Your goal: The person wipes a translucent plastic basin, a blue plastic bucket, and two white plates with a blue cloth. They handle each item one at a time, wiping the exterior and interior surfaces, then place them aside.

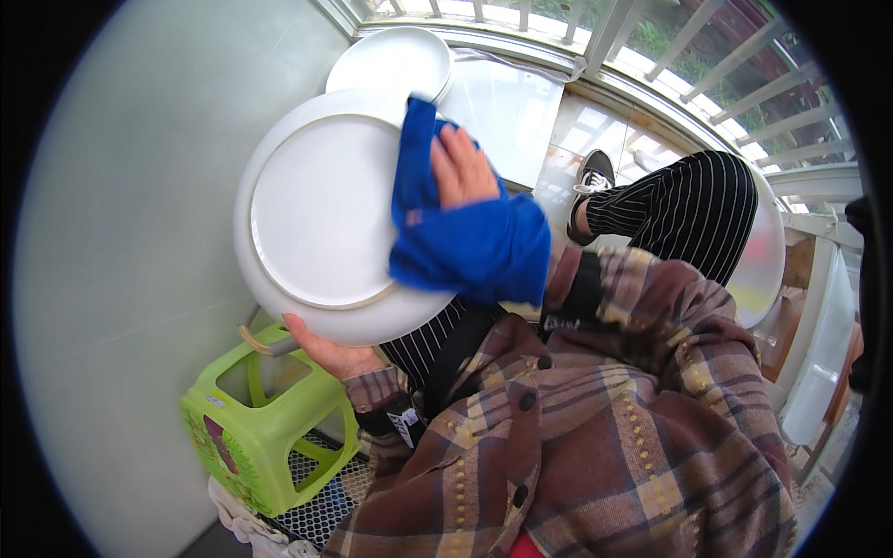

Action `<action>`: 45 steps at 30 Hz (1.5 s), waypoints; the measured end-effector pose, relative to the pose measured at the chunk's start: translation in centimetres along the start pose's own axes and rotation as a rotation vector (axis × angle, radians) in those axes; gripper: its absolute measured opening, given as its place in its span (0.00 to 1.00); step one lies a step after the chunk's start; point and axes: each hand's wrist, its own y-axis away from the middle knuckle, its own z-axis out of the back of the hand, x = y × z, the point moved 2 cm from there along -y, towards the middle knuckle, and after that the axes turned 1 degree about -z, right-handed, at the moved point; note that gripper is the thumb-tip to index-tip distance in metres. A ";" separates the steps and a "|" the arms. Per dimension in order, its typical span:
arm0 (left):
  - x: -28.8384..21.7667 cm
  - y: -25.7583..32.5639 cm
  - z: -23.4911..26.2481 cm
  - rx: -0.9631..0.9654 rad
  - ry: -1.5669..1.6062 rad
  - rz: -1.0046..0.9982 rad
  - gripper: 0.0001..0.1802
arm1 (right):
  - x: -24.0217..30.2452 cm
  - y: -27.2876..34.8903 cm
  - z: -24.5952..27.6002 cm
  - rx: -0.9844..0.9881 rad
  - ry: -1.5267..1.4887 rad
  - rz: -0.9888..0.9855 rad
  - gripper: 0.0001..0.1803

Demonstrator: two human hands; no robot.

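Observation:
A large white plate (321, 209) is held tilted in front of me, its underside with the raised foot ring turned up. My left hand (327, 350) grips its lower rim, thumb on the near face and the other fingers hidden behind. A blue cloth (479, 242) lies over the plate's right side. My right hand (463, 169) presses the cloth against the plate, fingers close together, with part of the cloth wrapped around the hand and wrist. Beyond the held plate, several white plates (391, 61) are stacked on a white surface (507, 112).
A green plastic stool (270, 418) stands at my lower left beside a pale wall (139, 232). My shoe (593, 177) rests on the tiled floor (588, 121). A railing (688, 46) runs along the window at the far right. Near my knee is a round pale object (758, 260).

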 end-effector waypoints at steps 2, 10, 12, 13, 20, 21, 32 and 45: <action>0.0 0.1 0.2 -0.011 0.009 0.001 0.41 | 1.5 3.0 0.0 0.132 0.022 0.189 0.46; 0.6 1.2 1.9 -0.054 -0.051 -0.073 0.37 | 7.3 3.6 -2.0 0.198 -0.167 0.902 0.23; 0.8 1.1 2.0 -0.021 0.121 -0.035 0.32 | 8.9 2.1 -3.3 0.248 -0.229 0.900 0.26; 0.9 0.9 2.1 -0.056 0.169 -0.013 0.31 | 9.7 1.1 -4.1 0.246 -0.180 0.908 0.28; 0.5 0.5 1.3 -0.011 0.193 0.047 0.35 | 9.0 -8.3 -7.2 0.366 -0.017 0.839 0.41; 0.5 0.5 1.1 -0.005 0.199 0.048 0.37 | 8.5 -9.8 -7.0 0.347 0.036 0.801 0.40; 0.3 1.0 0.5 0.059 0.031 -0.029 0.41 | 1.0 -12.8 -0.8 0.490 -0.349 -0.196 0.34; -4.9 -1.1 0.1 0.167 -0.105 -0.213 0.40 | -0.8 -2.4 3.9 0.641 -1.857 -1.004 0.22</action>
